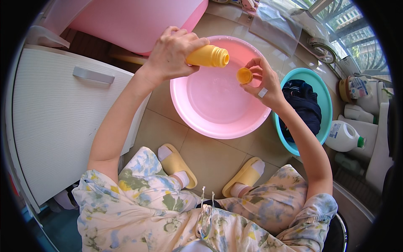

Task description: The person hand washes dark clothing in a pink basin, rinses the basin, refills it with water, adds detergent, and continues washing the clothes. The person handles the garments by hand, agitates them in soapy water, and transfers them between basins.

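Note:
My left hand (pixel 171 52) grips a yellow plastic bottle (pixel 206 56), tilted so that its uncapped mouth points to the right. Between the thumb and fingers of my right hand (pixel 263 82) is a yellow bottle cap (pixel 244 76), its hollow side facing up towards me. A gap separates the bottle's mouth from the cap. Both are above a round pink plastic basin (pixel 185 110) on the floor, which seems to hold some clear water. Whether any liquid is in the cap cannot be made out.
Right of the basin, a turquoise tub (pixel 326 107) holds dark clothing (pixel 300 104). A white jug with a green cap (pixel 343 136) lies beside it. A white cabinet door (pixel 63 119) with a metal handle (pixel 93 75) borders the left. Yellow slippers (pixel 176 163) are on my feet on the tiled floor (pixel 204 154).

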Motion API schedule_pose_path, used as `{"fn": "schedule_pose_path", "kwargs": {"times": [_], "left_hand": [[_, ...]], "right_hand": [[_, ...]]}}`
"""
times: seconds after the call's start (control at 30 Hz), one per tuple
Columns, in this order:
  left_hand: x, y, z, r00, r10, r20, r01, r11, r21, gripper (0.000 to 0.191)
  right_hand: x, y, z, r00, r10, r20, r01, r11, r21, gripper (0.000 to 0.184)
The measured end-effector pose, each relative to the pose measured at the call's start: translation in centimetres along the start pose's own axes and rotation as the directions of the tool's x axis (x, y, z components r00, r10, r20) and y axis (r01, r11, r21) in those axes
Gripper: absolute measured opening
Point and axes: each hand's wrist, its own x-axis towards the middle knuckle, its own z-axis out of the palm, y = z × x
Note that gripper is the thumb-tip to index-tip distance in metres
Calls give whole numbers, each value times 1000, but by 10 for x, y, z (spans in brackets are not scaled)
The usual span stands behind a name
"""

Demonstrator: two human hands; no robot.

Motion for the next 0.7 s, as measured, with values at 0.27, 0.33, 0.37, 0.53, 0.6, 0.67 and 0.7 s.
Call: {"fn": "schedule_pose_path", "kwargs": {"times": [0.27,0.33,0.37,0.53,0.6,0.67,0.7], "left_hand": [[4,5,2,995,100,-20,-97,989,113,46],[5,7,2,991,130,-12,-126,979,162,46],[5,8,2,990,142,-11,-138,973,185,45],[8,12,0,978,209,-21,-194,937,292,43],[9,13,0,975,221,-16,-206,929,307,43],[10,14,0,973,230,-9,-215,922,323,44],[10,13,0,973,233,-6,-217,918,333,44]], "right_hand": [[0,-23,18,987,160,12,-142,841,521,61],[1,-25,19,988,152,7,-131,823,553,61],[1,-25,19,989,145,1,-121,821,558,60],[0,-24,21,992,127,-9,-98,808,581,59],[0,-25,21,991,130,2,-106,792,602,58],[0,-25,23,991,132,-2,-104,785,611,57],[1,-25,23,991,132,-6,-100,783,614,57]]}}
